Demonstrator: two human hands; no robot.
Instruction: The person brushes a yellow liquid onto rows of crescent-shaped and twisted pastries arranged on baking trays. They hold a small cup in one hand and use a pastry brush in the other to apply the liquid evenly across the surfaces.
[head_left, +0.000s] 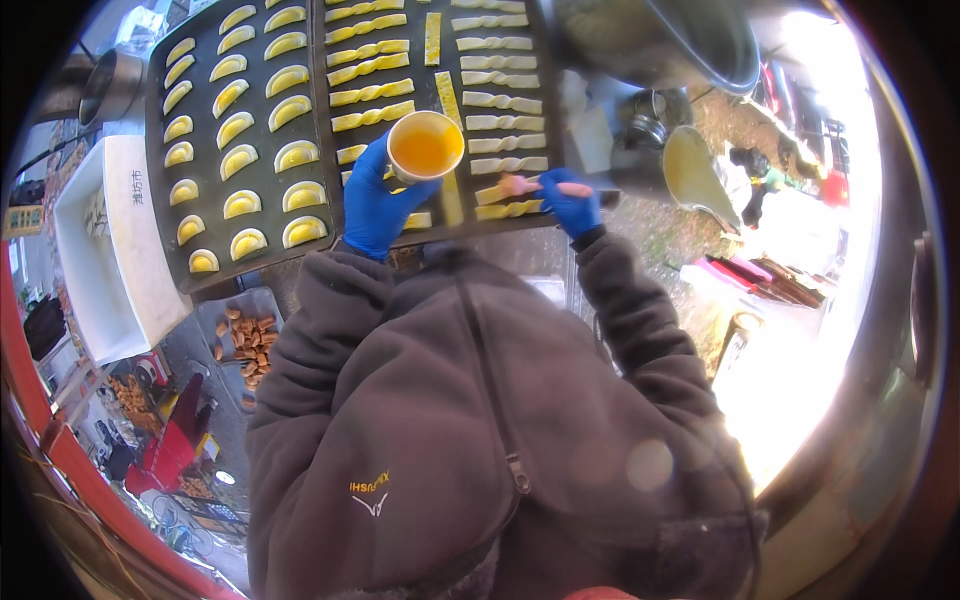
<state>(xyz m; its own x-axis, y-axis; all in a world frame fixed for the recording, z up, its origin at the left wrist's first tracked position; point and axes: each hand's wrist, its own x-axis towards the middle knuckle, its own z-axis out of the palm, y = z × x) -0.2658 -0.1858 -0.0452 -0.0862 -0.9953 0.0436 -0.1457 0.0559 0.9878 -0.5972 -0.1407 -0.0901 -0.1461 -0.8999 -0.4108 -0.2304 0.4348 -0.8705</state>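
Blue gloves cover both hands. My left hand grips a paper cup of orange-yellow liquid, like beaten egg, above the dark tray of twisted dough strips. In my right hand is a pastry brush with a pinkish handle; its head is over the strips at the tray's near right corner. Strips left of the cup are glossy yellow; most in the right column look pale, the nearest ones yellow. On a second dark tray, at the left, lie rows of half-moon pastries with yellow tops.
A white foam box stands left of the trays. Below it, a grey bin holds brown baked pieces. A large metal bowl stands at the upper right, near a yellowish scoop-like container and smaller metal containers.
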